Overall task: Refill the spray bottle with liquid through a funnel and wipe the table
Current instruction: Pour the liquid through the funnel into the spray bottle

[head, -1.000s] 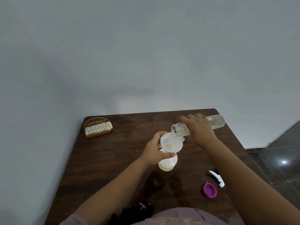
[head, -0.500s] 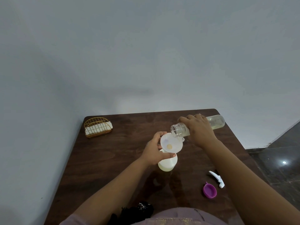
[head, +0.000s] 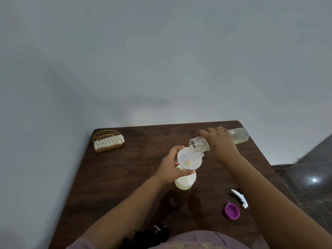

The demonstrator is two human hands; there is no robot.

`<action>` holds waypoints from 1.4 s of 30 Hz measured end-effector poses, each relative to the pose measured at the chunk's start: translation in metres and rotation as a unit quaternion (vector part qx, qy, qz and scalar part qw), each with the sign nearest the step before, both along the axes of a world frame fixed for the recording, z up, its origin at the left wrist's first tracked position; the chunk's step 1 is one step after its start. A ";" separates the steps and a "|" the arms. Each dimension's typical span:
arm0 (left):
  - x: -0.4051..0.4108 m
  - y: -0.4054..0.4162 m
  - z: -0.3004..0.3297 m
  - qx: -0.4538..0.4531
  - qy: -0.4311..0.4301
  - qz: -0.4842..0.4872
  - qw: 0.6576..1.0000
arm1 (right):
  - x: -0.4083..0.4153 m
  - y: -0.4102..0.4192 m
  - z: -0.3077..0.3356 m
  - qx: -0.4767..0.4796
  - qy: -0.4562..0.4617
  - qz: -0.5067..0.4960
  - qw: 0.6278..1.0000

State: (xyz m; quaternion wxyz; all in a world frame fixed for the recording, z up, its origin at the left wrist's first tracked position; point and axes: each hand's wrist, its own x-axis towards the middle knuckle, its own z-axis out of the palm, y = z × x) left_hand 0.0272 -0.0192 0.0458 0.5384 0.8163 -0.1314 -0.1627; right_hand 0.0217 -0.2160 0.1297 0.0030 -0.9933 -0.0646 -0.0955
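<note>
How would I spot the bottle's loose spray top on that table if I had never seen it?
Start at the dark wooden table and go to its near right part, beside the person's right forearm. There lies the white spray head, flat on the wood, next to a purple cap. It is the thin, angled white piece; its neighbour is round and purple.

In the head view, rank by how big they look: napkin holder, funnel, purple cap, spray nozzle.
1. Napkin holder, though it sits farthest away.
2. Funnel.
3. Purple cap and spray nozzle: too close to rank, and the nozzle is partly hidden by the arm.
</note>
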 end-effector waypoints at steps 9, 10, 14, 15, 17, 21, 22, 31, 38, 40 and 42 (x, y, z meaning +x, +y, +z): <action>-0.001 0.002 -0.001 -0.003 0.001 0.001 1.000 | -0.002 0.001 -0.002 0.011 -0.009 0.000 1.000; -0.001 0.002 0.000 -0.004 0.003 0.000 1.000 | -0.002 0.001 -0.002 0.013 -0.010 0.000 1.000; -0.001 0.001 -0.001 -0.003 0.002 0.000 1.000 | -0.001 0.001 -0.003 0.014 -0.016 0.002 1.000; -0.001 0.002 -0.001 -0.004 0.004 0.000 1.000 | -0.001 0.001 -0.003 0.016 -0.019 0.002 1.000; -0.001 0.002 -0.001 -0.005 0.006 0.001 1.000 | -0.001 0.001 -0.003 0.018 -0.023 0.003 1.000; -0.001 0.002 -0.001 -0.003 0.003 0.001 1.000 | -0.001 0.001 -0.003 0.015 -0.025 0.004 1.000; -0.001 0.002 -0.001 -0.004 0.003 0.000 1.000 | -0.002 0.001 -0.003 0.013 -0.024 0.004 1.000; -0.001 0.002 0.001 -0.002 0.000 -0.003 1.000 | -0.002 0.000 0.000 0.000 -0.009 -0.002 1.000; -0.001 0.002 0.001 0.003 0.002 -0.002 1.000 | -0.001 0.001 0.001 -0.003 -0.011 -0.001 1.000; -0.001 0.003 0.001 0.004 0.000 -0.001 1.000 | -0.001 0.001 0.001 -0.001 -0.015 0.000 1.000; -0.002 0.003 0.001 0.004 -0.002 -0.001 1.000 | -0.001 0.001 0.000 0.004 -0.020 0.001 1.000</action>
